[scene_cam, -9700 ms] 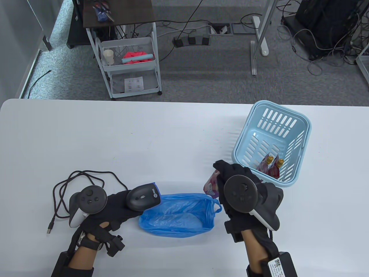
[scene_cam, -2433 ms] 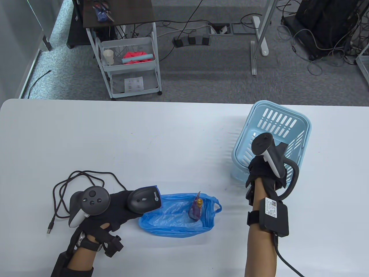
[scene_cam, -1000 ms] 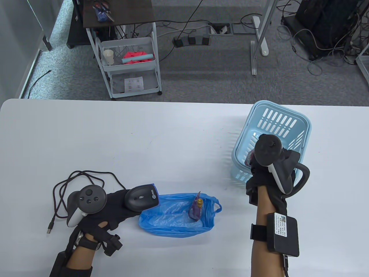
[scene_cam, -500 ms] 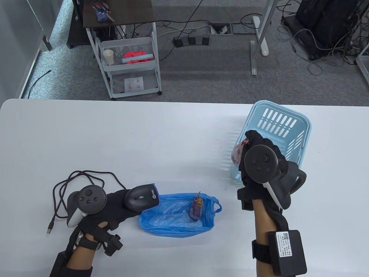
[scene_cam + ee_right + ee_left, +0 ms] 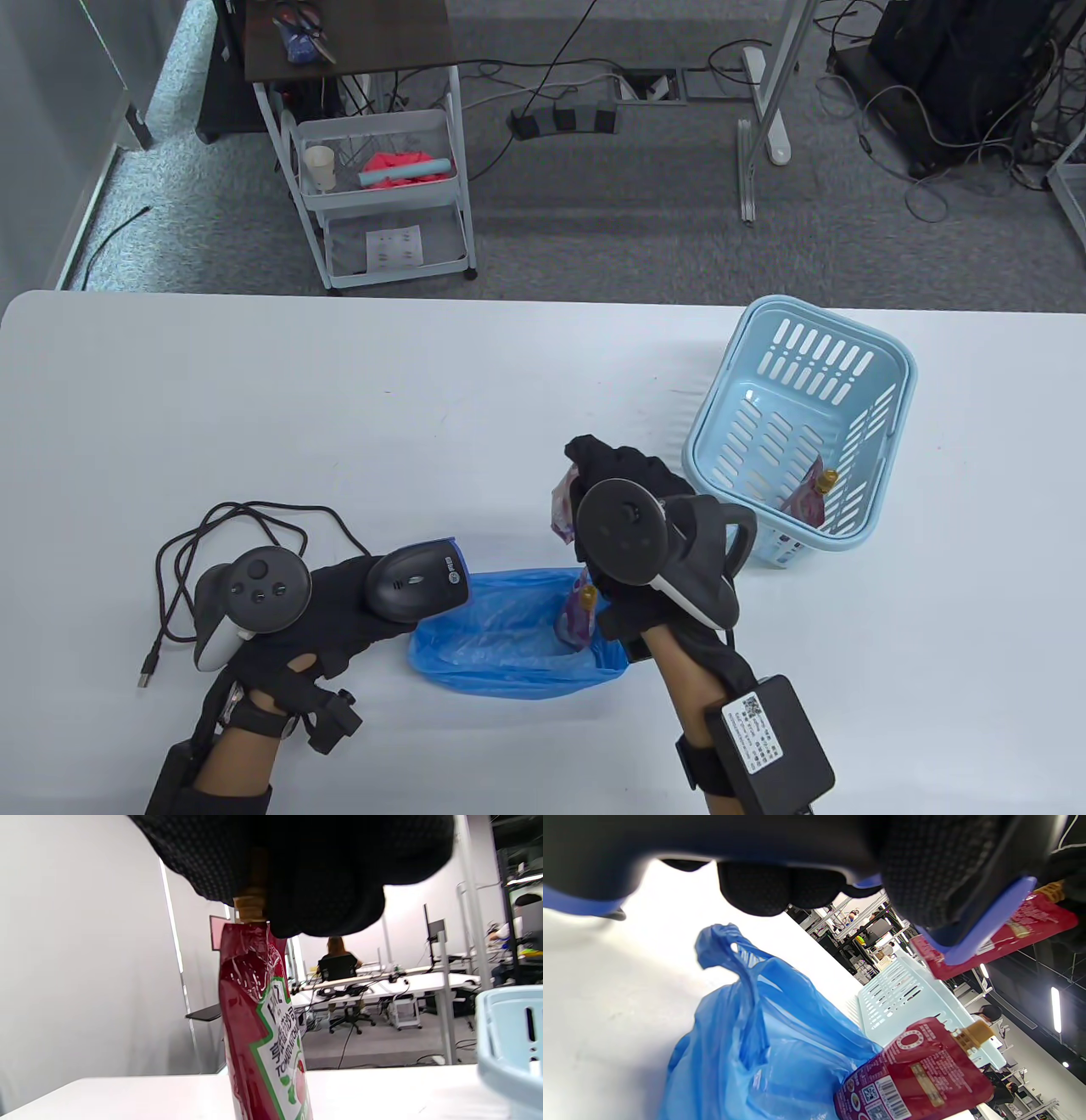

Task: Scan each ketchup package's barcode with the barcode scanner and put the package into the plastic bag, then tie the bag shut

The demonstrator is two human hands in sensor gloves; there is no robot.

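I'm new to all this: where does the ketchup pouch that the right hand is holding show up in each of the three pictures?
Table view: the held ketchup pouch peeks out left of the right hand, above the blue bag.
Left wrist view: upper right, partly behind the scanner's blue edge.
Right wrist view: centre, hanging by its gold cap.
Shared landmark: the light blue basket.

Open counter (image 5: 424, 399) across the whole far and left stretch. Blocked on the right by the basket (image 5: 797, 424); cluttered near left by the looped cable (image 5: 229, 543) and, between the hands, the bag (image 5: 509, 645).
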